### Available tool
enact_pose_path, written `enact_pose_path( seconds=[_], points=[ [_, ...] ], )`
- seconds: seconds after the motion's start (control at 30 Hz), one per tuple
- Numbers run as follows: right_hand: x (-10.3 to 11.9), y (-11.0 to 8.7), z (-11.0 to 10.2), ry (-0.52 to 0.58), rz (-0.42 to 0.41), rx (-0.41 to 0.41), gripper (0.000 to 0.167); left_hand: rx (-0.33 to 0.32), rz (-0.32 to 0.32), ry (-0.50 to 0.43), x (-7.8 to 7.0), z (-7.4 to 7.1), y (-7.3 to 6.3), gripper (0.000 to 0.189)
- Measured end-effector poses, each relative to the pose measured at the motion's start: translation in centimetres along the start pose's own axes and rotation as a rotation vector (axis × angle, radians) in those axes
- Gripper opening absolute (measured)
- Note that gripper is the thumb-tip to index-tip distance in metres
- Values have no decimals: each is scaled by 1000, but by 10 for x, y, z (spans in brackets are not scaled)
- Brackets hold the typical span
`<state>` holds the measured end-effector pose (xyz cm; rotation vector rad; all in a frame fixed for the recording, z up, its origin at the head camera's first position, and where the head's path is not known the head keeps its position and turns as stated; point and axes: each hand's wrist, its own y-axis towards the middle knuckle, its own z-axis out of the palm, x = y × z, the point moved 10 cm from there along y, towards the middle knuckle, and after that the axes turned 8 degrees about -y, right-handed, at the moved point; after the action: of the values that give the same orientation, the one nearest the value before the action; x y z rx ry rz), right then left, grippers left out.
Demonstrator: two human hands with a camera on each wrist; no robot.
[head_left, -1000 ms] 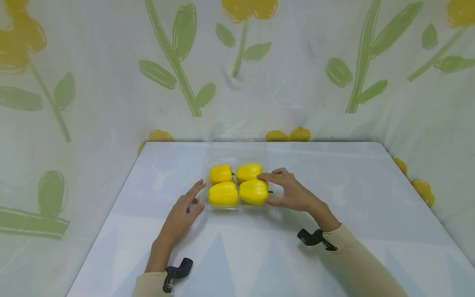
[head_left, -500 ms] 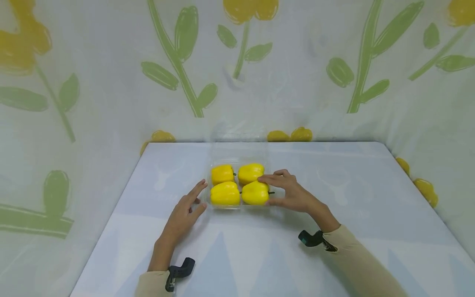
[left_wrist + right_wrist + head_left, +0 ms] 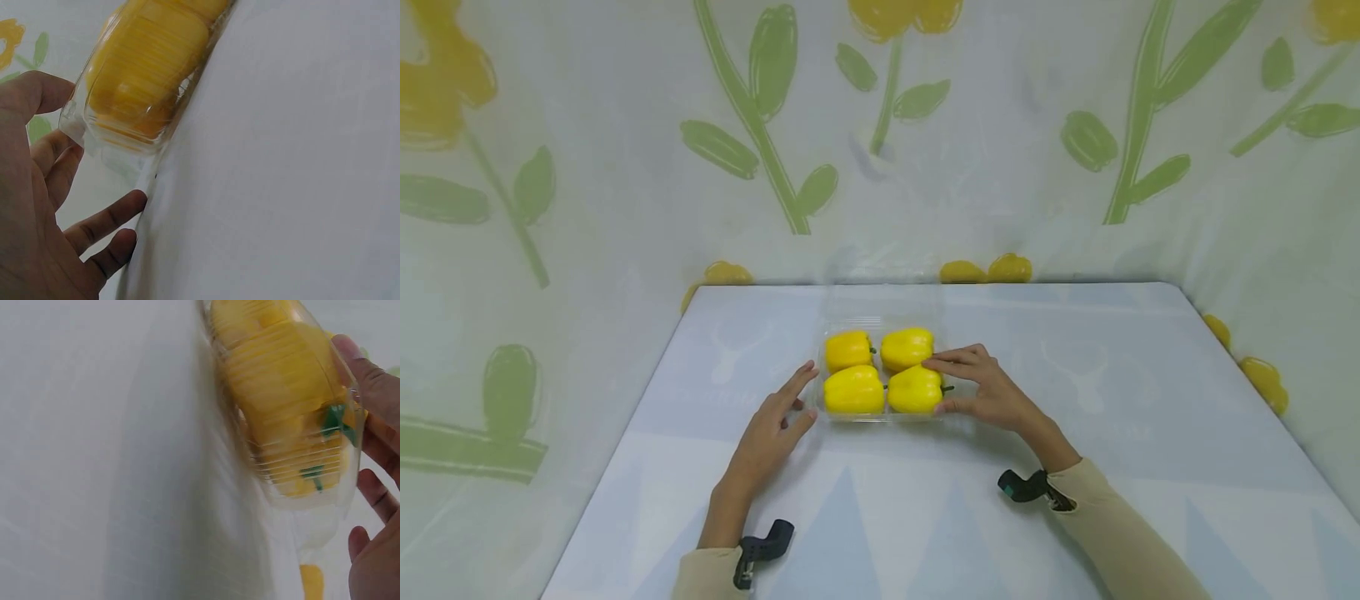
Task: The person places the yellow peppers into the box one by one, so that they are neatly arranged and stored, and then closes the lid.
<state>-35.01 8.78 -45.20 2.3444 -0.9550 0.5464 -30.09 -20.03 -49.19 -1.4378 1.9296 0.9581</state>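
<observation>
In the head view a clear plastic clamshell box (image 3: 868, 418) holds several yellow bell peppers, its lid (image 3: 880, 298) folded back. Front left lies one bell pepper (image 3: 853, 392); beside it is another bell pepper (image 3: 914, 390) with its green stem pointing right. My right hand (image 3: 988, 387) is at the box's right side, fingertips over the front right pepper's upper edge, thumb low by the rim. Fairly straight fingers of my left hand (image 3: 767, 433) rest at the left wall. In the left wrist view my left thumb (image 3: 47, 94) is right at the rim.
The box stands on a pale patterned table (image 3: 880, 517), near its back edge. Behind and beside the table hangs a light curtain (image 3: 985, 183) printed with flowers. Black wrist cameras are worn on the left cuff (image 3: 763, 550) and right cuff (image 3: 1033, 489).
The front right pepper sits slightly lower in the box than a second ago. Both hands have barely moved; the whole view has shifted a little.
</observation>
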Motion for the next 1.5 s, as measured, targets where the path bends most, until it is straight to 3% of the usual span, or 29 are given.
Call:
enact_pose_path(
  seconds=[0.5,0.73,1.13,1.27,1.5],
  points=[
    [-8,-2,3,59,25,-83,63,12,-6,9,1,0,1,59],
    [-5,8,11,16,57,-90,66,-21,-20,13,4,-11,-1,59],
    [-15,-4,11,-55,69,-69,69,0,-11,-9,4,1,2,58],
    [-16,-7,12,-27,84,-83,70,0,-9,-6,4,2,3,58],
    [-25,-8,8,129,129,-148,67,-1,-14,0,4,1,2,59]
  ],
)
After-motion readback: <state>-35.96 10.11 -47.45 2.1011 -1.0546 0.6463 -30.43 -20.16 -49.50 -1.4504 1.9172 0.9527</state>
